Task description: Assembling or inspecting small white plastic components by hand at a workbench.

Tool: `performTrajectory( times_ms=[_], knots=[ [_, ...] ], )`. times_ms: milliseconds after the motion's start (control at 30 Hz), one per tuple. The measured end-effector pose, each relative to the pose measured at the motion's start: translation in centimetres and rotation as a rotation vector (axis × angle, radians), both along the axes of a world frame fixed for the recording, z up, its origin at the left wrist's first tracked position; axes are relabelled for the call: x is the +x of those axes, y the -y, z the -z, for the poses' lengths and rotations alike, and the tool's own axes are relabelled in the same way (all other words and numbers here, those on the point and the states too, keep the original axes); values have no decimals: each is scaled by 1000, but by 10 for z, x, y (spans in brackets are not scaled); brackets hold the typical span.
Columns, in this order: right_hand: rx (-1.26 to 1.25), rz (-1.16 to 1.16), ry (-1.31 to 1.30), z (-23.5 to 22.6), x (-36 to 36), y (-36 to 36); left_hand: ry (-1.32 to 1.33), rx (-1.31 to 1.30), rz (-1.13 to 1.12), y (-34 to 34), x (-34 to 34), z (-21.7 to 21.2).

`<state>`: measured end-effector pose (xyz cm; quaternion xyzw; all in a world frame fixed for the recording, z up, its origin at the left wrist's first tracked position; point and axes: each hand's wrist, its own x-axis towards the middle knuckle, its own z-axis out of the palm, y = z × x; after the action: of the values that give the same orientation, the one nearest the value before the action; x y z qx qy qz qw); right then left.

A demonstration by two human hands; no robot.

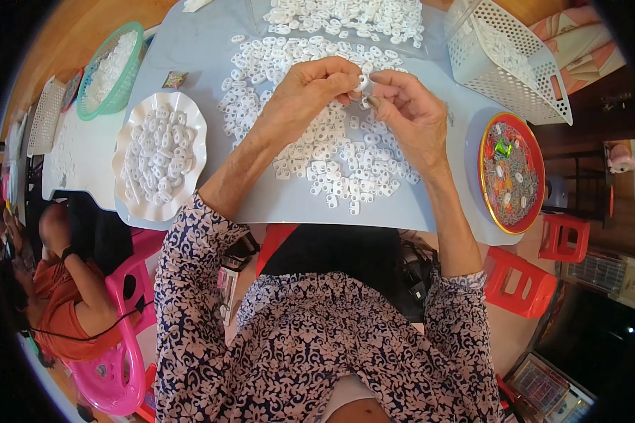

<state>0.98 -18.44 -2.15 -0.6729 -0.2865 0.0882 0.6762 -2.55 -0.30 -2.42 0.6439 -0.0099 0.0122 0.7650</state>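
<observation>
Over the middle of the table my two hands meet at a small white plastic piece (362,83). My left hand (310,88) pinches it between thumb and fingertips. Close against its other side, my right hand (415,116) has its thumb and fingers drawn together. A dull brownish bit (374,103) shows at the right thumb tip, too small to identify. Beneath both hands spreads a loose layer of white two-holed plastic pieces (331,166), with a denser heap (346,17) behind them.
A scalloped white dish (122,173) of similar pieces stands left, beside a small wrapper (175,80). At right are a red gold-rimmed tray (541,169) of thin metal bits and a perforated white basket (504,84). A green basket (92,106) and a seated person (85,296) are far left.
</observation>
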Motion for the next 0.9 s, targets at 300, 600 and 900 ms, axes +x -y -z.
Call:
performTrajectory(
  times_ms=[300,600,900],
  knots=[
    [-3,-1,7,0,0,-2,71,-2,18,-1,-2,2],
    [-21,21,19,2,2,-2,11,-11,25,-2,-1,0],
    [9,16,16,-1,-1,-2,-13,-85,-9,-2,1,3]
  ],
)
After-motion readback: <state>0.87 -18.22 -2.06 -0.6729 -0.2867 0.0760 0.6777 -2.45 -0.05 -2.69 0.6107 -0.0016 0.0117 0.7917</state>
